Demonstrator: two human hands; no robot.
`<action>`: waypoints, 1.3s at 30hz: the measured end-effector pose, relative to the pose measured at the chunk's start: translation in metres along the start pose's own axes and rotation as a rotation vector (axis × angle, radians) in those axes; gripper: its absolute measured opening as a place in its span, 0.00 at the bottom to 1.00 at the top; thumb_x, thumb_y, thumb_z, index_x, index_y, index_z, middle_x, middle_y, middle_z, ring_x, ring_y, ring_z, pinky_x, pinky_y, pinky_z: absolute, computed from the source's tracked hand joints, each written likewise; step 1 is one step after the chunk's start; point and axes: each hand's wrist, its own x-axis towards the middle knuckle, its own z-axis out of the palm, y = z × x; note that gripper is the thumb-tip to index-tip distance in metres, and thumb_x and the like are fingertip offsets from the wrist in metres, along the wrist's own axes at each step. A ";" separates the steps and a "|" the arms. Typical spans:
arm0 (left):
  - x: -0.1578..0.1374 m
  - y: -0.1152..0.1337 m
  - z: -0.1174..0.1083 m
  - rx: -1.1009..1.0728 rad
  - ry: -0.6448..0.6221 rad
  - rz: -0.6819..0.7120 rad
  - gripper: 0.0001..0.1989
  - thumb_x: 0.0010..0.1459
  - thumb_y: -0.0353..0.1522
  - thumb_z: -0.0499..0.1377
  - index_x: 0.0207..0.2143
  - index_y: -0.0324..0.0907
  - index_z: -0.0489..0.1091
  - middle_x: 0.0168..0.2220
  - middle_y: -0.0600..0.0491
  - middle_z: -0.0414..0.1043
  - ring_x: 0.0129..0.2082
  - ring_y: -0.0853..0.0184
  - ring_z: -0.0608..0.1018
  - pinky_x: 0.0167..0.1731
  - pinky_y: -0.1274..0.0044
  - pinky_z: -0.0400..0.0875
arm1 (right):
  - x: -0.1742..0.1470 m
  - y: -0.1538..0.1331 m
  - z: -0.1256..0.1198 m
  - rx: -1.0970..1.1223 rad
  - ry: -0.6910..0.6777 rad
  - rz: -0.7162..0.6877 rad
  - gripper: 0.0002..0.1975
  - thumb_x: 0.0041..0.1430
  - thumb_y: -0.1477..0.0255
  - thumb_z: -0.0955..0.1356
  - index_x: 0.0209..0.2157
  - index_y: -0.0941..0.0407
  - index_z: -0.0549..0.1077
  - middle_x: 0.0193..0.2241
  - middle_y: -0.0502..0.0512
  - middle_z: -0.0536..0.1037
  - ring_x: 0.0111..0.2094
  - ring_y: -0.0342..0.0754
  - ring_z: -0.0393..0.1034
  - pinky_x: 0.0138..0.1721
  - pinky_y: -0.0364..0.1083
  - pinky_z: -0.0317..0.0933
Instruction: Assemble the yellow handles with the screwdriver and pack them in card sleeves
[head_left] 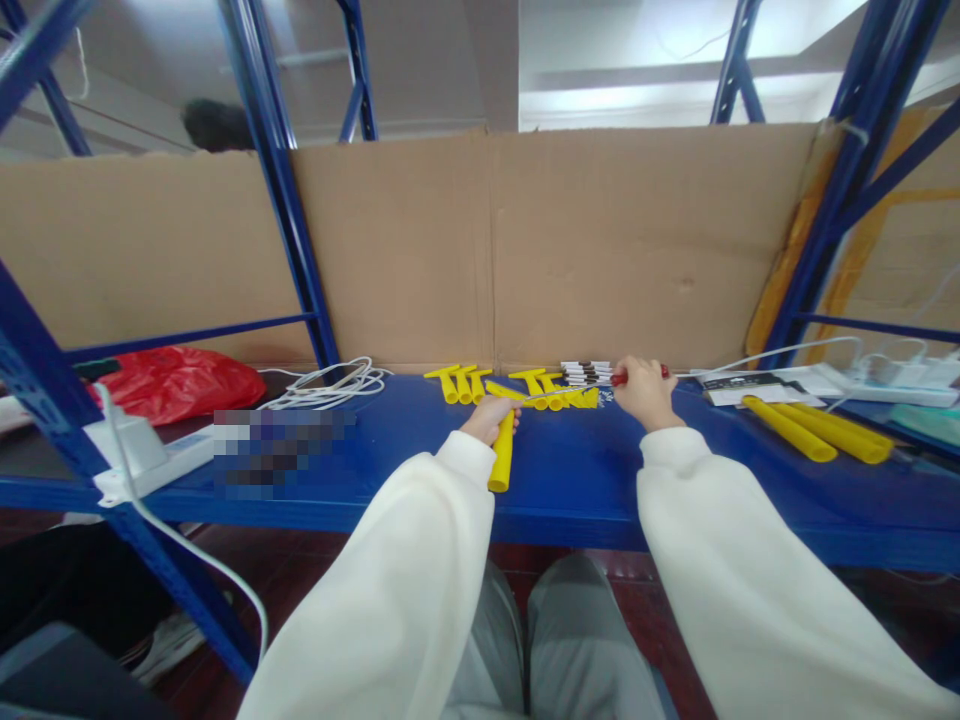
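Observation:
My left hand (487, 418) is closed around a yellow T-shaped handle (502, 462), whose tube end points toward me. In my right hand (645, 392) is a screwdriver (619, 379) with a red grip. Its thin metal shaft reaches left to the crosspiece of the T-shaped handle; whether the tip touches a screw is too small to tell. Behind my left hand stand several more yellow T-shaped pieces (449, 387), and others (534, 380) lie between my hands. Beyond these is a stack of black-and-white strips (585, 372). Tiny loose parts (604, 396) lie near my right hand.
Yellow tubes (795, 432) lie at right beside a leaflet (739, 388) and power strip (892, 380). At left are a coiled white cable (337, 385), red plastic bag (176, 383) and another power strip (161, 465). A cardboard panel (600, 240) and blue posts (281, 190) bound the shelf.

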 end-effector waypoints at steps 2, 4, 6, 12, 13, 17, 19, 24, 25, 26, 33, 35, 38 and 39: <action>-0.001 0.000 0.000 0.007 0.000 0.000 0.15 0.61 0.21 0.57 0.22 0.39 0.64 0.15 0.59 0.62 0.14 0.75 0.64 0.16 0.81 0.58 | 0.000 0.001 0.001 -0.002 0.012 -0.006 0.09 0.51 0.78 0.63 0.33 0.55 0.71 0.38 0.61 0.76 0.43 0.58 0.60 0.43 0.56 0.51; -0.001 0.001 0.000 0.008 0.002 0.005 0.14 0.62 0.21 0.56 0.23 0.39 0.64 0.15 0.59 0.62 0.14 0.76 0.63 0.16 0.81 0.58 | 0.001 0.001 0.002 -0.005 0.023 -0.010 0.09 0.51 0.78 0.63 0.33 0.55 0.71 0.38 0.61 0.76 0.43 0.58 0.60 0.43 0.56 0.51; -0.001 0.000 0.001 0.010 0.005 0.005 0.14 0.62 0.21 0.57 0.23 0.39 0.64 0.15 0.59 0.62 0.14 0.76 0.63 0.16 0.82 0.58 | 0.001 0.001 0.003 -0.006 0.032 -0.013 0.09 0.51 0.78 0.63 0.33 0.55 0.71 0.37 0.61 0.76 0.43 0.58 0.60 0.43 0.56 0.52; 0.004 -0.001 0.001 -0.008 0.019 0.001 0.11 0.60 0.21 0.59 0.25 0.38 0.66 0.15 0.59 0.62 0.14 0.76 0.64 0.16 0.81 0.59 | 0.000 0.001 0.001 0.009 0.023 -0.005 0.09 0.51 0.78 0.63 0.33 0.55 0.71 0.38 0.62 0.76 0.43 0.59 0.61 0.44 0.58 0.52; 0.005 -0.001 0.001 -0.010 0.018 0.000 0.11 0.60 0.22 0.59 0.25 0.37 0.66 0.15 0.59 0.62 0.14 0.76 0.64 0.16 0.81 0.59 | 0.000 0.001 0.002 0.013 0.024 -0.003 0.09 0.51 0.78 0.63 0.33 0.55 0.71 0.38 0.62 0.76 0.43 0.59 0.61 0.44 0.58 0.52; 0.006 -0.002 0.000 -0.022 0.013 0.001 0.11 0.59 0.22 0.60 0.25 0.37 0.66 0.16 0.59 0.62 0.14 0.76 0.64 0.16 0.82 0.59 | 0.001 0.002 0.002 0.022 0.033 -0.004 0.08 0.50 0.78 0.63 0.33 0.55 0.71 0.38 0.62 0.76 0.43 0.58 0.60 0.44 0.58 0.52; 0.006 -0.002 0.000 -0.033 0.006 0.002 0.11 0.59 0.22 0.61 0.24 0.38 0.66 0.16 0.59 0.62 0.14 0.76 0.64 0.16 0.82 0.59 | 0.001 0.002 0.002 0.020 0.028 0.003 0.08 0.50 0.78 0.63 0.33 0.55 0.71 0.38 0.62 0.76 0.43 0.58 0.60 0.44 0.59 0.51; 0.007 -0.003 0.000 -0.065 -0.004 0.004 0.12 0.59 0.21 0.60 0.23 0.38 0.65 0.16 0.59 0.62 0.14 0.76 0.64 0.16 0.82 0.59 | 0.001 0.003 0.002 0.022 0.029 0.001 0.08 0.50 0.78 0.63 0.32 0.55 0.71 0.37 0.62 0.75 0.43 0.58 0.60 0.44 0.58 0.51; 0.008 -0.003 0.000 -0.072 0.000 0.007 0.12 0.59 0.21 0.60 0.23 0.38 0.65 0.16 0.59 0.62 0.14 0.76 0.64 0.16 0.82 0.59 | 0.001 0.003 0.003 0.022 0.037 -0.003 0.08 0.50 0.78 0.63 0.32 0.55 0.71 0.37 0.62 0.75 0.43 0.58 0.60 0.44 0.58 0.51; 0.008 -0.003 0.000 -0.079 0.005 0.011 0.13 0.59 0.21 0.60 0.23 0.38 0.64 0.16 0.59 0.62 0.14 0.76 0.64 0.16 0.82 0.59 | 0.001 0.004 0.003 0.020 0.046 -0.004 0.08 0.51 0.78 0.63 0.32 0.55 0.71 0.37 0.62 0.75 0.43 0.58 0.60 0.44 0.59 0.51; 0.009 -0.004 0.000 -0.078 0.018 0.014 0.13 0.59 0.22 0.60 0.23 0.38 0.65 0.16 0.59 0.62 0.14 0.75 0.64 0.16 0.81 0.58 | 0.003 0.006 0.006 0.000 0.095 -0.008 0.08 0.51 0.78 0.63 0.32 0.55 0.71 0.36 0.61 0.75 0.43 0.58 0.60 0.46 0.60 0.51; 0.009 -0.003 0.000 -0.074 0.021 0.017 0.12 0.58 0.22 0.61 0.23 0.38 0.65 0.16 0.59 0.62 0.14 0.75 0.64 0.16 0.81 0.59 | 0.003 0.005 0.006 0.006 0.095 -0.018 0.08 0.50 0.78 0.63 0.32 0.55 0.71 0.36 0.60 0.75 0.43 0.58 0.60 0.46 0.60 0.51; 0.009 -0.003 0.000 -0.063 0.027 0.018 0.11 0.58 0.22 0.62 0.24 0.38 0.66 0.16 0.59 0.63 0.14 0.75 0.64 0.16 0.81 0.60 | 0.002 0.003 0.005 0.026 0.085 -0.026 0.08 0.50 0.78 0.63 0.31 0.55 0.71 0.36 0.61 0.75 0.43 0.58 0.60 0.47 0.60 0.50; 0.009 -0.003 0.000 -0.060 0.026 0.017 0.11 0.58 0.22 0.62 0.24 0.38 0.66 0.16 0.59 0.63 0.14 0.75 0.64 0.16 0.81 0.60 | 0.002 0.003 0.004 0.031 0.082 -0.026 0.07 0.50 0.78 0.63 0.31 0.55 0.70 0.36 0.61 0.75 0.43 0.58 0.60 0.47 0.60 0.50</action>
